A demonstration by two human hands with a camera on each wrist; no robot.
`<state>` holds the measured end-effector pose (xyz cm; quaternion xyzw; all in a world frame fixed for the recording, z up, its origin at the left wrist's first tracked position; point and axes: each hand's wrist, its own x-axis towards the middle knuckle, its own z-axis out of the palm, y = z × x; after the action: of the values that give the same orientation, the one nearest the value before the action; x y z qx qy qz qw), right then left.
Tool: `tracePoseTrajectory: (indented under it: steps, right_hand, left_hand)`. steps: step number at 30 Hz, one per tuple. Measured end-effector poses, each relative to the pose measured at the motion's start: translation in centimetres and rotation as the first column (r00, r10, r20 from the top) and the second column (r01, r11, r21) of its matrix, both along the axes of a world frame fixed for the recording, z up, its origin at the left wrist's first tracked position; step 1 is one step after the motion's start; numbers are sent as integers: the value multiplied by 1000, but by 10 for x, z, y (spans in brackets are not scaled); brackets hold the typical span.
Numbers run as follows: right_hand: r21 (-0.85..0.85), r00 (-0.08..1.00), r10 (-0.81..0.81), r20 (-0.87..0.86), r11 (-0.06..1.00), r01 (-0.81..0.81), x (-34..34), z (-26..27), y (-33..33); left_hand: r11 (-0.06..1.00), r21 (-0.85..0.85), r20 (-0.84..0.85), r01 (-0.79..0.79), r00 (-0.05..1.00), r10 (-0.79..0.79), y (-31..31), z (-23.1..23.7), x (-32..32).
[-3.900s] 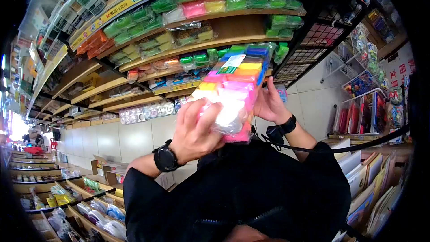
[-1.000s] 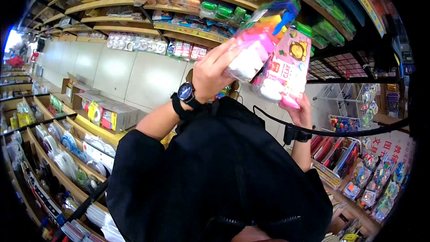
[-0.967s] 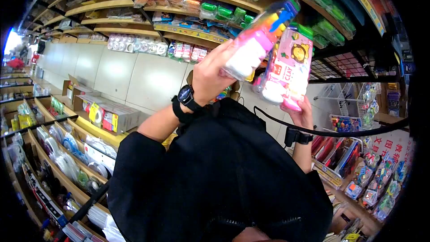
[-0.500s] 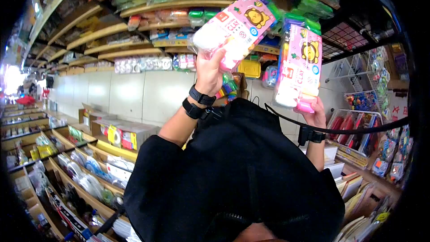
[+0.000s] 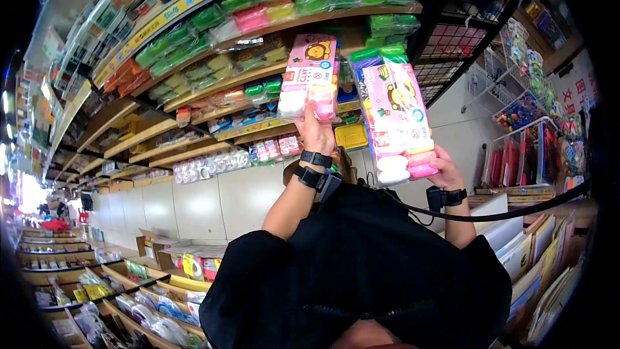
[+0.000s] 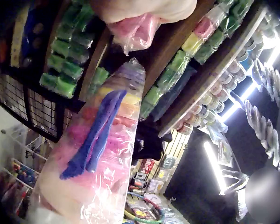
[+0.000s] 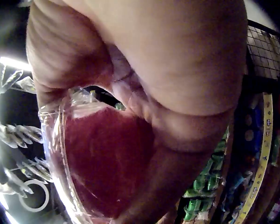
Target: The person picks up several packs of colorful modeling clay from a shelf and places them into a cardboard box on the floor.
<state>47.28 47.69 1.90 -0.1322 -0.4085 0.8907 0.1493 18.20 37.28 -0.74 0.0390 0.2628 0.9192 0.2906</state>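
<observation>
In the head view, my left hand (image 5: 316, 134) grips the lower end of a clear-wrapped clay pack (image 5: 309, 68) with a pink lion label. To its right, my right hand (image 5: 447, 169) pinches the lower corner of a second, similar pack (image 5: 395, 100), larger in view and tilted left at the top. The packs are apart, labels facing me. The left wrist view shows my left hand (image 6: 149, 8) on pink wrapped clay (image 6: 136, 30), and a pack (image 6: 116, 154) with blue tool-like strips below. Close up in the right wrist view, my right hand (image 7: 177, 65) holds dark red wrapped clay (image 7: 107, 154); some fingers are hidden.
Shelves (image 5: 271, 68) of wrapped clay stand beyond my hands, with a black wire grid (image 5: 445, 45) at their right. A black cable (image 5: 516, 214) crosses at the right. Bins (image 5: 129, 284) line the lower left, and a rack of folders (image 5: 516, 161) stands at right.
Earlier the packs were held together; now they are apart, one per hand. Since half a second ago, the left pack has turned more upright, the right one tilts left, and more upper shelving shows.
</observation>
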Motion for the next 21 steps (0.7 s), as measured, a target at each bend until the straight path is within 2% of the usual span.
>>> tracePoseTrajectory:
  steps: [1,4,5,6,8,9,12,17,21]
  right_hand:
    - [-2,1000,-9,-3,1000,9,0,0,-2]
    - [-30,998,-51,27,998,52,1,-1,-6]
    - [-36,999,-44,25,998,45,1,-3,-5]
    - [-42,999,-38,24,998,39,2,-5,-5]
    - [-44,999,-51,17,998,52,1,-6,-7]
    - [-39,998,-62,10,997,62,1,-6,-7]
    - [-32,997,-74,6,997,75,2,-6,-8]
    - [-39,999,-40,-9,998,39,1,-9,-3]
    - [-39,999,-36,-17,999,35,-1,-8,-2]
  left_hand:
    - [1000,-2,-3,9,1000,-9,3,-1,-1]
    - [978,-48,72,202,977,-199,7,-5,-3]
    - [954,-109,82,279,959,-271,2,-12,-7]
    - [953,-114,85,281,958,-273,-3,-10,-8]
    - [926,-51,199,373,913,-357,-15,-5,-13]
    - [913,-41,191,406,900,-392,-19,-5,-17]
    - [879,-69,213,473,867,-450,-26,-3,-32]
    - [879,-95,234,467,869,-437,-20,-4,-42]
    - [872,-11,310,490,830,-463,-11,-2,-31]
